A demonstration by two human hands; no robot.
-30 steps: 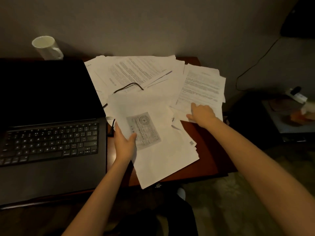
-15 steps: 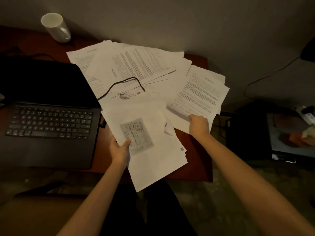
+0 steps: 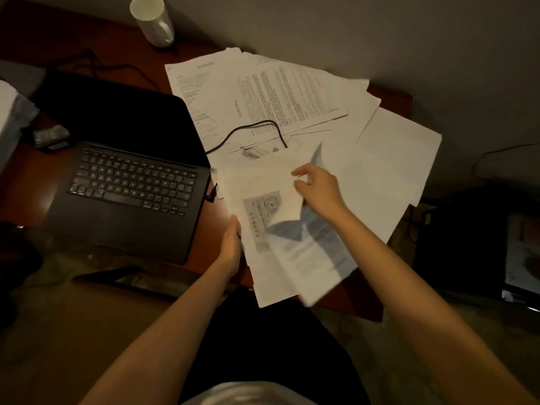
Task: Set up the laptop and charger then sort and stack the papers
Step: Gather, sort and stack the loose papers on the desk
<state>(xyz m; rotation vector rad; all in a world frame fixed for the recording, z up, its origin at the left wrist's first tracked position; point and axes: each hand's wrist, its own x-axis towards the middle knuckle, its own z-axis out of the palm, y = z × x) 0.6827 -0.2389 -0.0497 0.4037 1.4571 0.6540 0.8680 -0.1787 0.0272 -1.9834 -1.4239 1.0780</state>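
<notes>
A: Where are your hands right now?

B: Your left hand (image 3: 230,247) grips the left edge of a small stack of papers (image 3: 263,276), thumb on top, fingers hidden underneath. The stack juts off the front edge of the desk (image 3: 391,95) toward you.

A: And the right?

B: Your right hand (image 3: 317,187) hovers over that stack, fingers curled, pinching a blurred sheet (image 3: 309,249) — printed, bluish in the dim light, lying slantwise across the stack. The top page under it carries a grey stamped box with a round seal (image 3: 264,210).

A: The rest of the papers?

B: Loose sheets (image 3: 280,95) fan across the back and right of the desk, overlapping, and a blank page (image 3: 400,159) lies at the right with its corner past the desk edge. A black cable (image 3: 251,128) loops over the fan and dips under the pages near your right hand.

A: And the laptop?

B: The laptop (image 3: 128,188) sits open on the left of the desk, screen dark, keys faintly lit — a plug (image 3: 211,194) sticks into its right side, just beside the stack.

A: Anything else?

B: A white mug (image 3: 152,20) stands at the back, well apart from the papers, and a small dark object (image 3: 51,138) lies left of the laptop; I cannot tell what it is.
</notes>
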